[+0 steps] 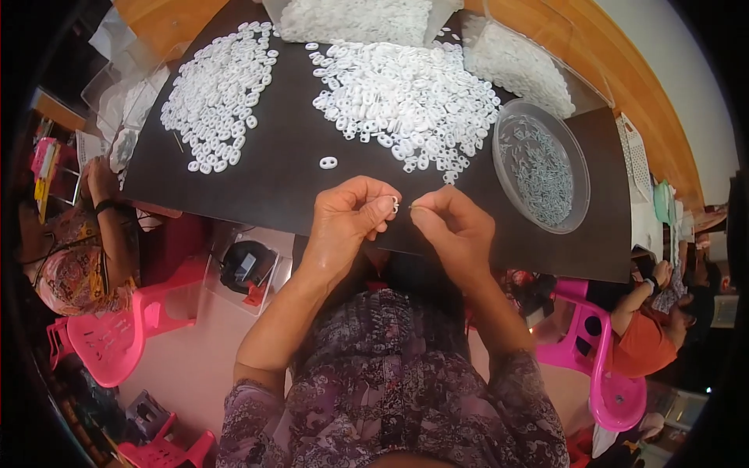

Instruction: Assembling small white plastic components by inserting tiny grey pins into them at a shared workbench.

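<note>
Over the near edge of the dark table (292, 187), my left hand (343, 218) pinches a small white oval plastic piece (395, 204) between thumb and fingers. Close to its right, the thumb and forefinger of my right hand (456, 226) are pressed together on something too small to make out. The fingertips of the two hands are a short gap apart. One loose white piece with two holes (328, 163) lies just beyond my left hand. A big heap of similar white pieces (406, 97) spreads farther back.
A second heap of white pieces (218, 93) lies at the left. Clear bins of white pieces (515, 66) stand at the back. To the right sits a round clear tub (579, 187) with many small grey metal parts. People sit at both sides near pink chairs (117, 335).
</note>
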Tool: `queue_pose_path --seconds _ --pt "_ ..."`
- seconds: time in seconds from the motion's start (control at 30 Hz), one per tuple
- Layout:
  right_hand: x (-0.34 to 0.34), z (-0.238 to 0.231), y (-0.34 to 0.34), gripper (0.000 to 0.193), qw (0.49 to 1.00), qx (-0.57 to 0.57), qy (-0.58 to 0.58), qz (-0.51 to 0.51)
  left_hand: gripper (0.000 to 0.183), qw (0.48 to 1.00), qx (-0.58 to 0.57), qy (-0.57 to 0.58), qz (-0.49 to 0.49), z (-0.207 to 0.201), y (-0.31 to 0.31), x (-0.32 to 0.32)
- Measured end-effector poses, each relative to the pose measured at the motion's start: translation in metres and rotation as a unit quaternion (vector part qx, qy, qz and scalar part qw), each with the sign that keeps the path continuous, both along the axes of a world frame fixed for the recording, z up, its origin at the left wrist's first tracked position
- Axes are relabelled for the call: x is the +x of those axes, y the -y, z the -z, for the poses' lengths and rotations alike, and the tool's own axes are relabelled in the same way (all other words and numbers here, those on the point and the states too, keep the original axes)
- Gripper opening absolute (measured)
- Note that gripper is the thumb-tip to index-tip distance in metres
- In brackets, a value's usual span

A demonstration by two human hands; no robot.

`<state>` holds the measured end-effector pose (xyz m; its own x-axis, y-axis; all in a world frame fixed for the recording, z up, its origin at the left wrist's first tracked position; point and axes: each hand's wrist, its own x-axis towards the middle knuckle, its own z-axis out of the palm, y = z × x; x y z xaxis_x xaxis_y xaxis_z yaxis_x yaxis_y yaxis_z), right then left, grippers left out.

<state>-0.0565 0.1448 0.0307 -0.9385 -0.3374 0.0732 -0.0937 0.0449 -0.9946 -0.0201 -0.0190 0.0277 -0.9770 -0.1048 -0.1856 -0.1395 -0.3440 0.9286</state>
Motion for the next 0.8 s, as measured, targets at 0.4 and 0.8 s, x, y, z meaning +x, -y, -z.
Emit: queue_pose_path --seconds 0.4,0.8 --pt "0.004 -0.001 0.022 0.003 0.997 0.044 -0.039 -0.042 0.018 0.999 -0.01 -0.032 -0.017 0.003 0.009 0.015" --pt "0.008 -0.001 0.033 0.002 0.997 0.043 -0.05 -0.045 0.016 0.979 -0.152 -0.107 -0.088 0.01 0.003 0.021"
